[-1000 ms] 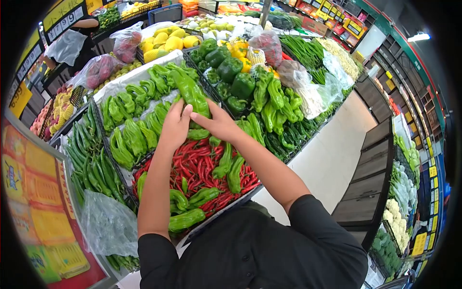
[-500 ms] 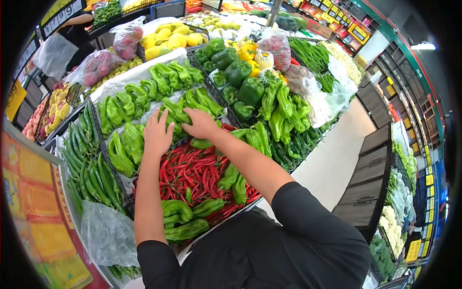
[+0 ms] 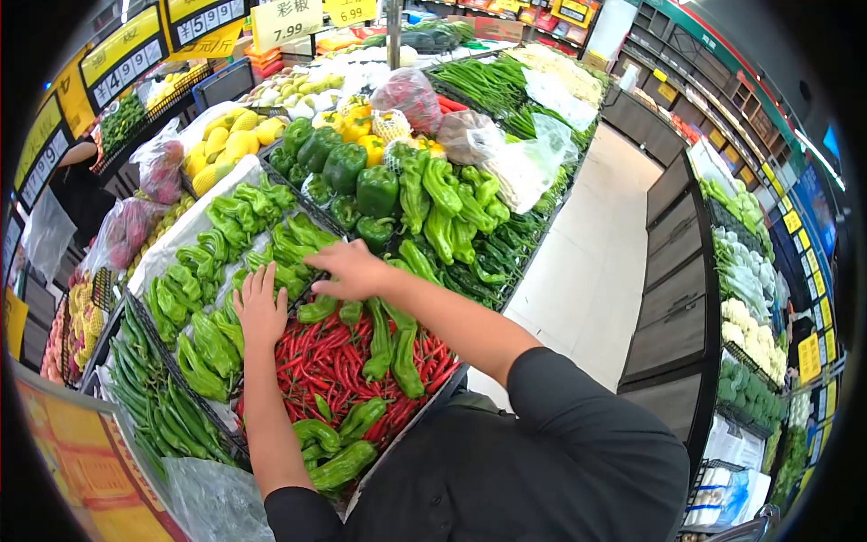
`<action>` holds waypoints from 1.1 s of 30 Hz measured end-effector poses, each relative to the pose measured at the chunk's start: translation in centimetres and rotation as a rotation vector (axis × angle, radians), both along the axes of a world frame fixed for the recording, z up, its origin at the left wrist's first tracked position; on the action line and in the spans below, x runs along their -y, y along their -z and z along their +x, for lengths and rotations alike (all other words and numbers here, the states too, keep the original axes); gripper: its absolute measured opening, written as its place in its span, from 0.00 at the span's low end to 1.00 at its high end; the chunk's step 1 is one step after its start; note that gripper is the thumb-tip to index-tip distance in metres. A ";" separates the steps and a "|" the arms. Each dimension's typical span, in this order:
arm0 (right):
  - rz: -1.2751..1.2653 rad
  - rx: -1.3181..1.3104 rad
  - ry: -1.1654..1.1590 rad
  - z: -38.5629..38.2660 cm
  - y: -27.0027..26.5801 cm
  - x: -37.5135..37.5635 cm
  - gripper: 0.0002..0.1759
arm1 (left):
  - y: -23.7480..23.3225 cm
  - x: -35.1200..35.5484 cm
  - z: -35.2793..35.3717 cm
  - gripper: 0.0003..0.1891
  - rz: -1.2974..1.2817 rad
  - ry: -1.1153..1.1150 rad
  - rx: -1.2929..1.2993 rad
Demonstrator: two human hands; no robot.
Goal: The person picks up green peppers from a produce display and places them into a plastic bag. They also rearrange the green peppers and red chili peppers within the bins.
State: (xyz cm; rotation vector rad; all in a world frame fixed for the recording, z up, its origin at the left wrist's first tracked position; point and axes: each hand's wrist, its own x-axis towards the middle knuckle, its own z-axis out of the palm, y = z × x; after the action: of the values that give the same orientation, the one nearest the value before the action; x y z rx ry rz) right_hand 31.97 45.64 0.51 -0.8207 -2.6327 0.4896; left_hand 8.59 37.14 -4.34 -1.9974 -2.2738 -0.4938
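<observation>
You are sorting green peppers (image 3: 226,257) in the back crate. Your left hand (image 3: 260,309) lies flat on them, fingers released. Your right hand (image 3: 354,269) covers peppers at the divider; whether its fingers grip one, I cannot tell. The next move likely calls for lifting the stray peppers (image 3: 397,343) off the red chillies (image 3: 339,361) that fill the near crate (image 3: 411,429).

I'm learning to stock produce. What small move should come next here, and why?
Probably close the right hand on the curved green pepper just below it and lift it off the heap of thin red chillies. Both hands lie open, the left hand on the wrinkled green peppers, and several green peppers lie across the red heap.
</observation>
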 end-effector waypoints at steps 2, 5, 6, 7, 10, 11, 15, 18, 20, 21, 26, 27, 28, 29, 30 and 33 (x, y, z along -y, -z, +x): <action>0.068 -0.121 0.098 4.0 -1.8 0.0 0.35 | -0.4 0.2 0.0 0.30 -0.017 0.000 -0.011; 0.245 -0.313 0.322 10.9 -4.0 -0.9 0.36 | -0.6 0.0 0.0 0.30 -0.058 -0.007 -0.006; 0.319 -0.346 0.415 13.2 -4.3 -1.5 0.36 | -0.5 0.0 0.2 0.30 -0.063 -0.012 -0.006; 0.387 -0.391 0.528 15.5 -4.2 -2.3 0.37 | -0.8 0.1 0.7 0.30 -0.101 -0.019 0.001; 0.441 -0.416 0.868 21.4 -3.8 -3.0 0.40 | -0.9 0.6 1.6 0.30 -0.114 -0.006 0.006; 0.478 -0.370 0.932 23.0 -2.5 -3.5 0.42 | -0.9 0.7 1.8 0.30 -0.121 -0.007 0.015; 0.055 -0.086 0.934 26.5 3.0 -2.8 0.45 | -1.3 1.6 2.8 0.29 -0.071 -0.025 0.060; -0.053 -0.147 0.928 26.1 5.2 -1.8 0.40 | -1.5 2.3 3.2 0.29 -0.012 -0.007 0.109; 0.037 -0.132 0.954 25.8 4.8 -1.7 0.37 | -2.5 3.1 4.0 0.29 0.009 0.003 0.146; 0.081 -0.124 0.967 25.7 4.7 -1.6 0.35 | -3.0 3.6 4.5 0.29 0.019 0.007 0.164; 0.270 -0.162 0.990 25.3 4.5 -1.8 0.27 | -4.3 6.3 5.9 0.27 0.037 0.008 0.288; 0.301 -0.184 0.975 25.3 4.4 -2.0 0.27 | -4.3 6.8 5.8 0.27 0.039 0.013 0.318; 0.331 -0.206 0.960 25.2 3.9 -2.0 0.26 | -4.3 7.3 5.7 0.27 0.043 0.024 0.339; 0.342 -0.232 0.942 25.2 3.4 -2.2 0.25 | -4.2 7.8 5.6 0.27 0.046 0.036 0.360; 0.347 -0.265 0.912 25.3 2.8 -2.3 0.26 | -4.2 8.3 5.6 0.27 0.047 0.052 0.381; 0.115 -0.338 0.918 24.7 -0.3 -2.6 0.27 | -4.4 9.2 5.7 0.26 0.072 0.061 0.413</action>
State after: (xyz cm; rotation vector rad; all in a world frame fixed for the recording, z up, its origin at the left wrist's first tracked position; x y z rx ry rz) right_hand 56.72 48.22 0.80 -1.5888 -1.7042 0.1848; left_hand 14.26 27.99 0.08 -2.0922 -2.3689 -1.0665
